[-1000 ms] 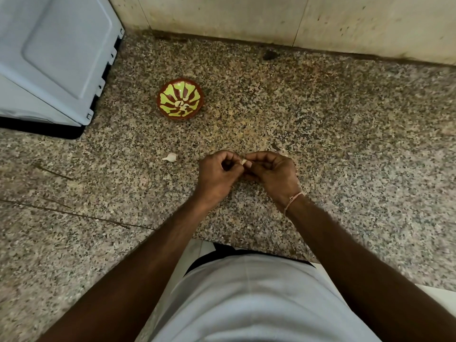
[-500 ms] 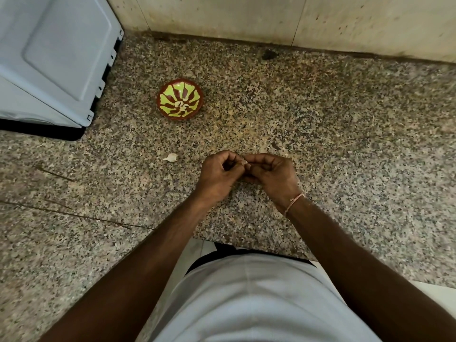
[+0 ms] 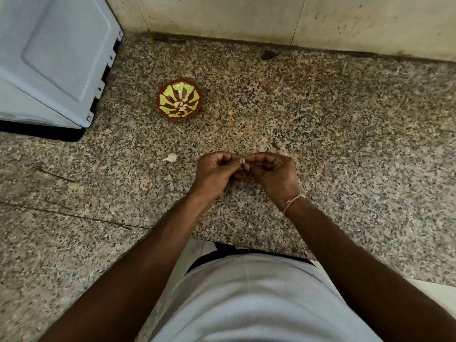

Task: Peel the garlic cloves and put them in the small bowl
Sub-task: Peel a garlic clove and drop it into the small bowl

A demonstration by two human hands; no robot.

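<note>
1. Now, both hands met over the granite surface (image 3: 320, 149), left hand (image 3: 216, 172) and right hand (image 3: 272, 174) each in a narrow grip, pinching one garlic clove (image 3: 243, 162) between fingertips.
2. Its axis was too hidden to tell.
3. Meanwhile, the small bowl (image 3: 180, 100) sat ahead-left, nearer the left hand; a spare clove (image 3: 171, 157) pointed left.

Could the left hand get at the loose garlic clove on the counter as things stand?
Probably yes, once freed. The loose garlic clove lies on bare counter just left of the left hand, nothing between. But that hand and the right hand are pinching another clove.
</note>
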